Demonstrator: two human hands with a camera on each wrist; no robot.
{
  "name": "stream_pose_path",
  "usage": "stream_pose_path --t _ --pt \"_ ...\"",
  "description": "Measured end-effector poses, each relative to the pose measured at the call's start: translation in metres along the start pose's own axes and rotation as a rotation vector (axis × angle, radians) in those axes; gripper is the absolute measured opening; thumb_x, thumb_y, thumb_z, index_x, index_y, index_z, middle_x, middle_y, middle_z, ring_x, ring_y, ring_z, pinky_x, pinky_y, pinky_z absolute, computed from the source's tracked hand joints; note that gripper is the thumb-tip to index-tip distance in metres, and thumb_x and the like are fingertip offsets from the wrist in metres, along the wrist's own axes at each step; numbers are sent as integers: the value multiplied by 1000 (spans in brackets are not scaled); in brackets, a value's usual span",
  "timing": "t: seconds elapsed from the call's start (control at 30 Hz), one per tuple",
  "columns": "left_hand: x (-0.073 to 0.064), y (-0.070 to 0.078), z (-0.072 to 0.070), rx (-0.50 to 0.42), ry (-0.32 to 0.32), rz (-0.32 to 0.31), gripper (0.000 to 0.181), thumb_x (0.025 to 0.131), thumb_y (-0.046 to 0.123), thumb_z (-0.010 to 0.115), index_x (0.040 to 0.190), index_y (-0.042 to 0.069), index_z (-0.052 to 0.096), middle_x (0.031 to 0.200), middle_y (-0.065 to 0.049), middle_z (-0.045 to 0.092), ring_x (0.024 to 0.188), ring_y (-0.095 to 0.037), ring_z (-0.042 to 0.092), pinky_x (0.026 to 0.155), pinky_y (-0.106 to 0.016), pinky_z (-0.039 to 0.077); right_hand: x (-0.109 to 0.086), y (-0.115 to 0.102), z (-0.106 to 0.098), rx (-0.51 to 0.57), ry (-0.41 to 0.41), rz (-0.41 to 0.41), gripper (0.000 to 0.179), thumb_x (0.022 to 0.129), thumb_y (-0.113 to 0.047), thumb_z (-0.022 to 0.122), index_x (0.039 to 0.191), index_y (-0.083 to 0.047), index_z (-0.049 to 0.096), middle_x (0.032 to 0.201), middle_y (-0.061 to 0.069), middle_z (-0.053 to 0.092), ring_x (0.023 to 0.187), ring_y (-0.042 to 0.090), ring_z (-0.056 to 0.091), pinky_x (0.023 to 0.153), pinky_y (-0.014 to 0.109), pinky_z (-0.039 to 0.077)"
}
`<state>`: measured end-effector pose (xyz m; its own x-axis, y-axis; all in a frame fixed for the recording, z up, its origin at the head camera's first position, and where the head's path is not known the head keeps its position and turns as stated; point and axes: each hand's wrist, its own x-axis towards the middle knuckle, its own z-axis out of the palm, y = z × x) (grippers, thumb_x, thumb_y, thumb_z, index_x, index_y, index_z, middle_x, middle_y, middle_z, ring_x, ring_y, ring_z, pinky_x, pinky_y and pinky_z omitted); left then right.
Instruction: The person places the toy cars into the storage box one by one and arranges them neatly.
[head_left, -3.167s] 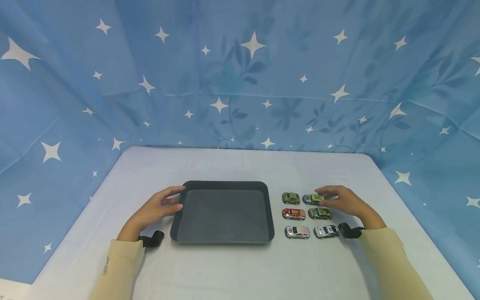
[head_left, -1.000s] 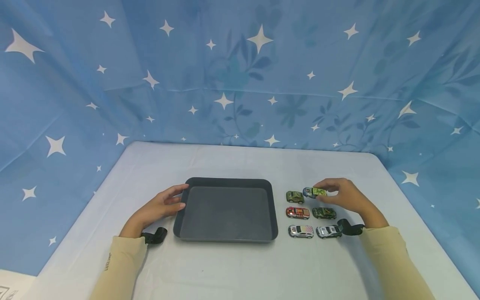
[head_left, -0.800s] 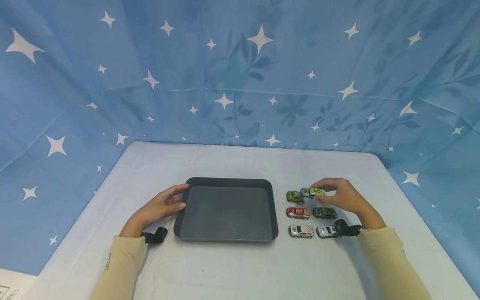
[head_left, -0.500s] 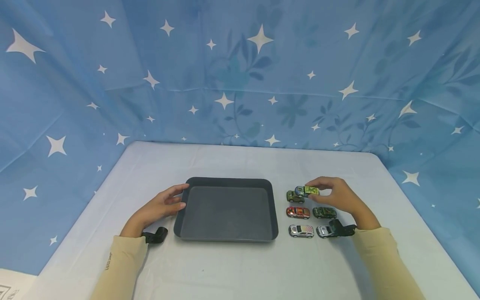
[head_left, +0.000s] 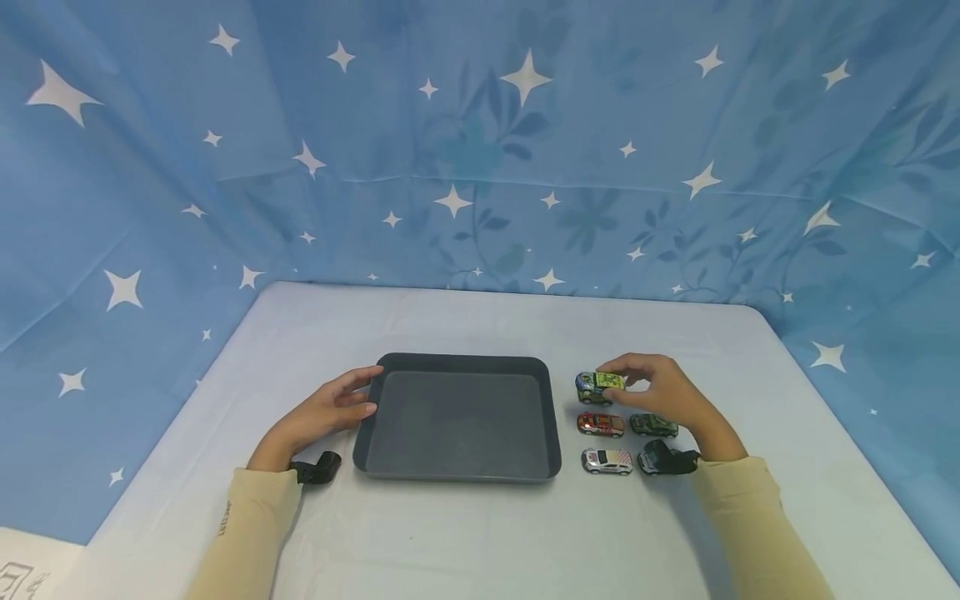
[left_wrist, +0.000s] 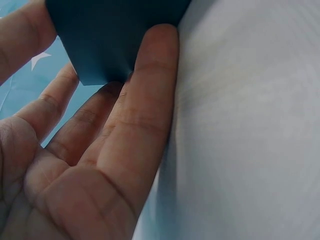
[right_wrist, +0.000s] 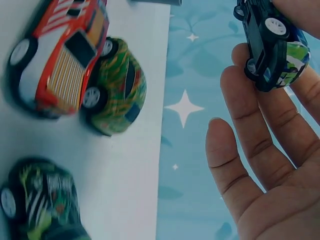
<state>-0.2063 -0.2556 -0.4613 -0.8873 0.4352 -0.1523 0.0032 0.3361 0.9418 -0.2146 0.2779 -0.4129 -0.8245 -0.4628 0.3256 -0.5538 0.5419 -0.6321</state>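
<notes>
Head view, right: my right grip (head_left: 663, 392) pinches the blue-green toy car (head_left: 600, 381), best kept off the olive car (head_left: 592, 399); my relaxed left grip (head_left: 322, 414) touches the tray (head_left: 461, 425).

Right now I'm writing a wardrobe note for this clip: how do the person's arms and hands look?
Both arms wear long, pale yellow sleeves, the left sleeve carrying small dark lettering too blurred to read, the right sleeve showing none. A rounded black device is strapped at the left wrist and another at the right. The left hand and right hand are ungloved.
</notes>
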Motion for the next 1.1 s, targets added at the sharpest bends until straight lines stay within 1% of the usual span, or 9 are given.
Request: stream_pose_path --t 0.1,0.3,0.4,0.6,0.87,1.1 --pt "0 -1 0 -1 2 -4 76 107 21 70 170 5 30 175 -28 23 159 -56 23 118 -64 43 3 -4 3 8 -1 -18 29 86 4 87 114 1 80 109 13 80 97 0 67 82 28 60" --pt "0 -2 0 -4 10 -15 76 107 21 70 170 5 31 175 -28 24 159 -55 24 119 -64 42 11 -8 12 22 -12 -23 32 85 5 88 115 3 80 109 14 79 97 2 67 82 29 60" --pt "0 -3 -1 -3 11 -14 76 107 21 70 170 6 31 175 -28 24 159 -54 24 119 -63 42 14 -11 16 44 -16 -15 31 86 4 87 116 3 80 110 14 79 96 1 67 82 29 61" --pt "1 -3 -1 -14 6 -10 75 108 19 69 170 5 30 175 -28 24 159 -54 24 119 -63 42 21 -20 25 70 -22 -50 30 87 5 85 117 3 79 112 15 79 97 4 68 82 32 62" --pt "0 -3 -1 -22 -6 -3 75 108 21 68 171 6 29 176 -27 21 160 -54 21 120 -65 39 33 -25 37 98 -50 -13 27 92 1 84 119 1 80 113 14 79 96 7 69 85 38 63" --pt "0 -4 -3 -26 -7 -8 75 108 21 68 171 6 29 177 -26 20 160 -53 21 120 -64 39 42 -31 45 109 -70 -32 27 92 1 84 118 2 79 114 15 79 97 10 70 85 42 63"
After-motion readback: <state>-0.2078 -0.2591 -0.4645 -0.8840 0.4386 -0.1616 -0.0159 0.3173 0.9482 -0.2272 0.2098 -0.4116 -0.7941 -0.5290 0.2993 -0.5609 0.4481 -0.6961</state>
